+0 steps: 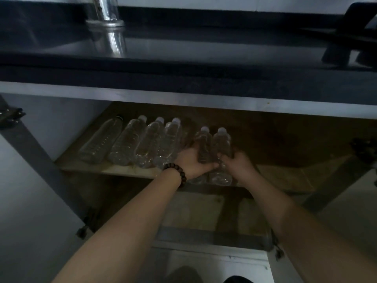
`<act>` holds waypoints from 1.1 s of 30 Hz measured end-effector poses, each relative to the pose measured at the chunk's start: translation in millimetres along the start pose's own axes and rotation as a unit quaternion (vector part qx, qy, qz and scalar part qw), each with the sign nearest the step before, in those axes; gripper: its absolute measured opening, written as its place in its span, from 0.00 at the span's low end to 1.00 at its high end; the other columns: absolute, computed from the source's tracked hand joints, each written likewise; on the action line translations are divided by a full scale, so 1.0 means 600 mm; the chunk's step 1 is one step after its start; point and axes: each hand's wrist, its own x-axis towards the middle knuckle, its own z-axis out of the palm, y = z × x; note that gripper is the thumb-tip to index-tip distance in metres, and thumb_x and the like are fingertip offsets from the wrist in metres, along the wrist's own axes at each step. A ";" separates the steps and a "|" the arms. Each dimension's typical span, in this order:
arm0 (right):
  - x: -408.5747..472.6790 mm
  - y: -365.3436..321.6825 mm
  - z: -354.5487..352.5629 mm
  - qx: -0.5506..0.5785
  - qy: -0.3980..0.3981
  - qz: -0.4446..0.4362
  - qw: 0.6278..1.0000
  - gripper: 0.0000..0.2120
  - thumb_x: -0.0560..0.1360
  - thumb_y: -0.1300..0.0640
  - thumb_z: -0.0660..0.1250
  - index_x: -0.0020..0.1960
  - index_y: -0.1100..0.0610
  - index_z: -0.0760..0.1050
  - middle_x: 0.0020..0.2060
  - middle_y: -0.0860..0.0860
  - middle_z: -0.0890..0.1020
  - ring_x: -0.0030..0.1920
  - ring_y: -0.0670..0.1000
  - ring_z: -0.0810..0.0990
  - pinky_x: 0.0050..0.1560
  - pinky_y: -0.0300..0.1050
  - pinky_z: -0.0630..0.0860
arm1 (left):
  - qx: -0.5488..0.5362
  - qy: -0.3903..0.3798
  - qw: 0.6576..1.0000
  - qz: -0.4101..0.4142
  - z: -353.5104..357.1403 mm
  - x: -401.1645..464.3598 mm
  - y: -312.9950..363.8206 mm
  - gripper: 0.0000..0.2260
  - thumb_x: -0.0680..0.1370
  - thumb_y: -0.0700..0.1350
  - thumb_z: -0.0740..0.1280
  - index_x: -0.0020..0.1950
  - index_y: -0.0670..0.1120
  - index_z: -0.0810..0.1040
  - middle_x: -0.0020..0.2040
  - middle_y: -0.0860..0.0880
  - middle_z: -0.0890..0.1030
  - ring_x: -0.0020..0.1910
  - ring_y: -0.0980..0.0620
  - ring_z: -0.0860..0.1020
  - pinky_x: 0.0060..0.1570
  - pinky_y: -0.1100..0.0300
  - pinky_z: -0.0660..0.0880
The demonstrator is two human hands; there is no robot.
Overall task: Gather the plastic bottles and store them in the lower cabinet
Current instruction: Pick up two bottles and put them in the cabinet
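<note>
Left hand [193,160] and right hand [236,162] are each gripping a clear bottle [221,144] mid-body, right of the shelved row [130,144]; likely empty, light, squashy, slick — holding by the waist looks best.

Six clear plastic bottles lie on the cabinet shelf [114,170], caps pointing far; four form a touching row at left [130,144], the leftmost [100,139] dark-capped, the others white-capped; two more [214,148] lie side by side at right, white-capped, bases overhanging the near edge, apart from the row.
</note>
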 end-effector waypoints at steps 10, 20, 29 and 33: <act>0.009 0.015 0.016 -0.198 -0.132 -0.167 0.957 0.61 0.58 0.45 0.80 0.78 0.46 0.43 0.77 0.57 0.52 0.75 0.57 0.55 0.72 0.52 0.62 | 0.328 -0.006 0.941 0.081 -0.005 -0.015 -0.031 0.59 0.61 0.66 0.74 0.77 0.54 0.37 0.79 0.48 0.44 0.77 0.48 0.45 0.72 0.50 0.41; 0.059 0.003 0.038 -0.220 -0.143 -0.171 0.950 0.64 0.62 0.47 0.79 0.72 0.38 0.26 0.78 0.54 0.44 0.75 0.57 0.56 0.72 0.55 0.63 | 0.406 0.034 0.912 0.046 -0.015 0.023 -0.050 0.56 0.60 0.74 0.64 0.76 0.53 0.38 0.79 0.47 0.44 0.77 0.46 0.43 0.71 0.43 0.35; -0.043 -0.051 0.014 -0.187 -0.113 -0.114 0.969 0.37 0.72 0.48 0.71 0.75 0.52 0.58 0.68 0.53 0.71 0.66 0.53 0.71 0.59 0.36 0.65 | 0.290 -0.028 0.957 -0.011 -0.051 -0.053 -0.004 0.48 0.69 0.68 0.65 0.78 0.52 0.43 0.79 0.46 0.48 0.77 0.46 0.47 0.74 0.44 0.48; -0.141 -0.100 -0.017 -0.247 -0.093 -0.099 0.960 0.36 0.77 0.43 0.63 0.77 0.54 0.51 0.77 0.53 0.55 0.74 0.53 0.59 0.61 0.32 0.56 | 0.247 -0.047 0.967 -0.040 -0.094 -0.134 0.052 0.40 0.75 0.67 0.57 0.78 0.48 0.46 0.79 0.45 0.51 0.77 0.45 0.50 0.74 0.46 0.50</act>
